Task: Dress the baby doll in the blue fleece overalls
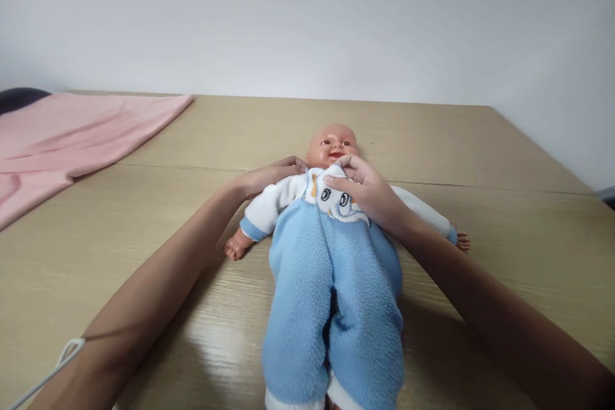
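A baby doll [332,139] lies on its back on the table, head away from me. It wears a fleece outfit [307,269] with light blue trousers, white sleeves and an embroidered animal face on the chest. At the collar, my right hand [362,182] pinches the cloth just below the doll's chin. My left hand [283,170] reaches over the doll's shoulder on the left, its curled fingers at the collar beside the neck; those fingertips are partly hidden. Both doll arms stretch out sideways, and the feet run off the bottom of the picture.
The wooden table [504,256] has a seam running across it behind the doll. A pink cloth [86,134] is spread at the far left. Behind stands a plain white wall [307,19]. A thin white cord loop [71,349] shows at the lower left, over my left forearm.
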A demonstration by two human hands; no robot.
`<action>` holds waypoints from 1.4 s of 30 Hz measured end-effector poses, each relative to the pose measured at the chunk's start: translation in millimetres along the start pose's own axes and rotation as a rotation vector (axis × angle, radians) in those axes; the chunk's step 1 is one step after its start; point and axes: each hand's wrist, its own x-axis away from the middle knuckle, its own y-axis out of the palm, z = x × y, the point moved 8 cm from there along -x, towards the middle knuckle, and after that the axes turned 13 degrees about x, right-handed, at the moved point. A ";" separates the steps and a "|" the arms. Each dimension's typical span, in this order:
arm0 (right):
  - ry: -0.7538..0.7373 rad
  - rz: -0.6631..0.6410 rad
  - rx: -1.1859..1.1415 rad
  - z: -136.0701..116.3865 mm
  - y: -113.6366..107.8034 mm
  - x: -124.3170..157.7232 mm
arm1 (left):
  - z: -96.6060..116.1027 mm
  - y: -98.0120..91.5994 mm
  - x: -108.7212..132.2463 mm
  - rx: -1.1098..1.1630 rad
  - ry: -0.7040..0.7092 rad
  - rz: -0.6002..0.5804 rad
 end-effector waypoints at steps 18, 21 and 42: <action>-0.103 0.204 0.862 -34.0 -45.1 10.7 | 16.7 -28.6 21.8 -0.569 -0.200 -0.324; -0.041 0.196 0.906 -34.7 -48.8 10.7 | 16.2 -28.3 22.0 -0.535 -0.170 -0.345; 0.145 -0.017 1.033 0.2 -69.2 22.3 | 12.6 -36.5 19.3 -0.730 -0.229 -0.246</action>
